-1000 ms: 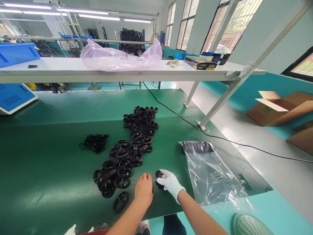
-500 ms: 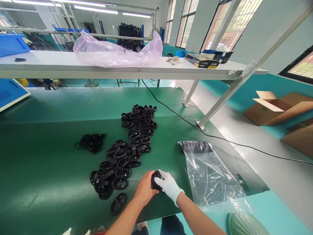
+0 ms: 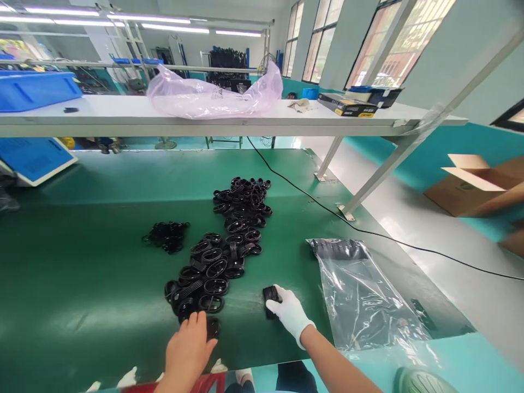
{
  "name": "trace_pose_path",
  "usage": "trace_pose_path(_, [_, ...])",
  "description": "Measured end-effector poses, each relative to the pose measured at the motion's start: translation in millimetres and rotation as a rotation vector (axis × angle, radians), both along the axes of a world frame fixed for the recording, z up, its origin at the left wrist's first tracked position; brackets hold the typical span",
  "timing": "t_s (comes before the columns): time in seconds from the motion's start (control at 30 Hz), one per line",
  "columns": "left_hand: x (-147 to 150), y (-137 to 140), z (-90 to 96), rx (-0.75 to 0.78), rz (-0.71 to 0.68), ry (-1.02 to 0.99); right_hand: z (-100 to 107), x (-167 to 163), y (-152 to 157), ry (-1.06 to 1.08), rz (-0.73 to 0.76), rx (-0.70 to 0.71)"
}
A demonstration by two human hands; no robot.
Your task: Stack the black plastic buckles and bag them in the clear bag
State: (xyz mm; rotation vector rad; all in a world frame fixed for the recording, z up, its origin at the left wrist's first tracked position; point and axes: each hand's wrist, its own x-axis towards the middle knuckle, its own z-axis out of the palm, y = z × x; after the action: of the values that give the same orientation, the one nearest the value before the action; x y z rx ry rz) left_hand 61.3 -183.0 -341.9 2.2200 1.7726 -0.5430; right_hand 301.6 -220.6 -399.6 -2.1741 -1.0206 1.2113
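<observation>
Left hand (image 3: 189,343), bare, had shifted away from the black bundle (image 3: 270,297), where it had been pressed half a second earlier, to the near end of the pile of coils (image 3: 216,267). Gloved right hand (image 3: 290,312) had stayed with the bundle. View had swung slightly, so fixed items sat farther right in frame.

Key relation: loose coil (image 3: 214,327) lay just right of the left fingertips, partly behind that hand, and on the side of its thumb. Left hand was clearly the nearer. Coil's long axis: not readable, too much covered. Bundle's long axis ran roughly away from the person.

Finger state: left fingers lay side by side, thumb spread off toward the coil; could not tell whether they gripped anything. Right thumb and fingers were clamped on the bundle, which rested on the green table (image 3: 102,262) between pile and clear bag (image 3: 368,295).
</observation>
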Motion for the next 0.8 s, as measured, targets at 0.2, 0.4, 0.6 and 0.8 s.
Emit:
trace_pose_path(0.2, [17, -17, -13.1, -0.097, 0.145, -0.159, -9, -2, -4, 0.063, -0.028, -0.02])
trace_pose_path(0.4, [92, 0, -11.8, -0.1, 0.044, -0.245, -9, -3, -1, 0.017, -0.026, -0.001])
trace_pose_path(0.6, [97, 7, -20.8, -0.133, -0.073, -0.264, -7, -2, -1, 0.002, -0.025, 0.015])
trace_pose_path(0.8, [98, 8, -26.6, -0.21, -0.075, -0.41, -4, -2, -1, -0.007, -0.01, 0.037])
